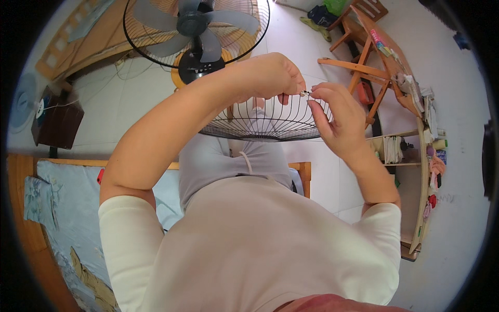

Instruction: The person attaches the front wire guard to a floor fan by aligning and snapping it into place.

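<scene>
A black wire fan grille [265, 122], dome-shaped, stands on edge in front of my lap. Curled over its upper rim is my left hand [273, 75], its fingertips closed beside a small shiny metal clip [304, 94]. From the other side my right hand [340, 117] grips the same rim, index finger at the clip and thumb just below it. My fingers partly hide the clip, so which fingers press on it I cannot tell. Beyond my left forearm a standing fan [195, 26] shows grey blades bare at the front, with its rear grille around them.
I sit on a wooden-framed bed with a light blue sheet [73, 203]. To the left stands a dark brown box-like stand [57, 119] with a cable. At the right are a folding wooden chair [358, 67] and a shelf [416, 208] with books and small items.
</scene>
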`<state>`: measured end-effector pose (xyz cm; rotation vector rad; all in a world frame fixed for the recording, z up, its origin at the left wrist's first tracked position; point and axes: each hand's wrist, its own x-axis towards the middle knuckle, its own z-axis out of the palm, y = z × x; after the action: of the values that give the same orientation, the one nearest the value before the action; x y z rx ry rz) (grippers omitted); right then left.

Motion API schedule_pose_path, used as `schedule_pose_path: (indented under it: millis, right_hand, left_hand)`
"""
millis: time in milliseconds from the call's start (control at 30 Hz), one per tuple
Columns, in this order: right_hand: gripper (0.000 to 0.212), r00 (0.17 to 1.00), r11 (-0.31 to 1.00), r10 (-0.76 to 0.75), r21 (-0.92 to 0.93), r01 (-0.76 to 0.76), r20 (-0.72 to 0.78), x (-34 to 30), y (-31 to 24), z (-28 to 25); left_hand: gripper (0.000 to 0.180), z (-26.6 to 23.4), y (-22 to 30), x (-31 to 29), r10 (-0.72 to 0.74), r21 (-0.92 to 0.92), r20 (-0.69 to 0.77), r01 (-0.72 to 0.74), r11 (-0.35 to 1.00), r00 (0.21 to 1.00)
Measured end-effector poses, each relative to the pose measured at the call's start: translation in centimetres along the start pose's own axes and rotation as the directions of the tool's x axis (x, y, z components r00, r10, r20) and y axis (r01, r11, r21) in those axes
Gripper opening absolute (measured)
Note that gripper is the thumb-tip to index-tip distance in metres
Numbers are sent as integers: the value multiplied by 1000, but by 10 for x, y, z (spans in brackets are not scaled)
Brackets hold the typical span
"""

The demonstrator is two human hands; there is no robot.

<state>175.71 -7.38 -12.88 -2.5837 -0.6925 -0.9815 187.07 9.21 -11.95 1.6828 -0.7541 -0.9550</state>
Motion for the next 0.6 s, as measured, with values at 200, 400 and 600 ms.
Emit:
schedule_pose_path:
  millis: [200, 400, 600]
  right_hand:
    - [16, 976, 988, 118, -76, -134, -181, 0, -4, 11]
    - [13, 968, 970, 87, -202, -137, -236, 2, -4, 15]
    - [15, 983, 966, 126, -211, -152, -132, 2, -2, 14]
  left_hand:
    - [16, 9, 2, 12, 7, -82, -82, -14, 997, 997]
    - [21, 19, 0, 9, 87, -202, -152, -117, 972, 985]
    - [23, 29, -8, 11, 143, -239, -222, -196, 951, 965]
